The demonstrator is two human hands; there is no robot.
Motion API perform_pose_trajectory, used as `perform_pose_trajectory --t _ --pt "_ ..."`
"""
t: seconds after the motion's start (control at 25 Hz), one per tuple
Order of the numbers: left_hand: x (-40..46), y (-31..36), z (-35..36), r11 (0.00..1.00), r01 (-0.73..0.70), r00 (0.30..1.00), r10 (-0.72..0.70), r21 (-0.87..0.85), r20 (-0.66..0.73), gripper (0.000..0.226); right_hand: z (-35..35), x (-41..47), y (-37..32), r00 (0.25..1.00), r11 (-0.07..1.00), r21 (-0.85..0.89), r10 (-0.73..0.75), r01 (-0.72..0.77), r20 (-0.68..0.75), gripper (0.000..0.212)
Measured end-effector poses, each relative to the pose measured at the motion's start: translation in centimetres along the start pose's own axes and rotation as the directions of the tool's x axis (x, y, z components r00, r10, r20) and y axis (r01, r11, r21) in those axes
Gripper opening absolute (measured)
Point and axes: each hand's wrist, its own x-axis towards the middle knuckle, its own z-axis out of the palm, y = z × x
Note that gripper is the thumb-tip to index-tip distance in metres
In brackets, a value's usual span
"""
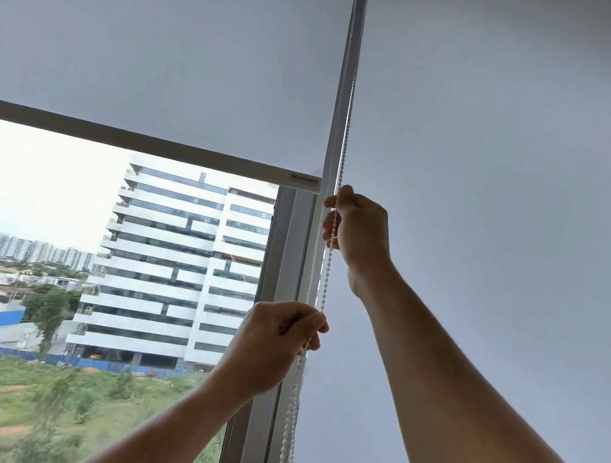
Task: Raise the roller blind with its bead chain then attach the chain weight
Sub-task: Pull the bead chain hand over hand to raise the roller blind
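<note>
Pulling on the bead chain (326,263) is the step in hand, as I judge it. The right hand (356,232) is closed around one strand of the chain, high up, just beside the end of the bottom bar (128,139) of the left roller blind (155,33). The left hand (271,343) is lower and pinches the chain between thumb and fingers, in front of the window frame (283,268). The chain hangs in the narrow gap between the two blinds and runs down past both hands to the lower edge of the view.

The left blind is raised only in part: its bar stands at about the upper third of the view, and below it the glass shows buildings and green ground. The neighbouring blind (508,185) on the right is still down almost to the bottom. So the raising seems to be under way but not finished; more pulls are probably needed. I cannot see clearly a chain weight; something small is near the chain at the very bottom, but it is too unclear to name. Attaching the weight is, I think, still to do.
</note>
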Motion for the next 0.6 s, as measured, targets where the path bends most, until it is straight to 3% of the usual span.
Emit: perform_pose_trajectory --t 0.12,0.28,0.44,0.6 --pt "-0.3 -0.4 -0.6 1.0 -0.012 1.0 0.012 -0.004 0.02 0.018 0.4 -0.6 0.2 0.999 0.998 0.053 -0.04 0.039 0.035 0.039" --pt "0.1 -0.7 -1.7 1.0 -0.021 0.992 0.02 0.007 0.126 0.019 1.0 -2.0 0.7 0.989 0.989 0.018 -0.148 0.149 -0.021 0.041" --pt "2.9 -0.1 -3.7 0.999 0.029 0.999 -0.031 -0.045 -0.045 0.036 1.0 -3.6 0.7 0.983 0.983 0.025 -0.182 0.183 -0.03 0.037" --pt "6.3 3.7 -4.4 0.998 -0.04 0.991 0.033 -0.045 -0.131 0.04 1.0 -5.5 1.7 0.979 0.979 -0.021 -0.201 0.201 -0.032 0.039"
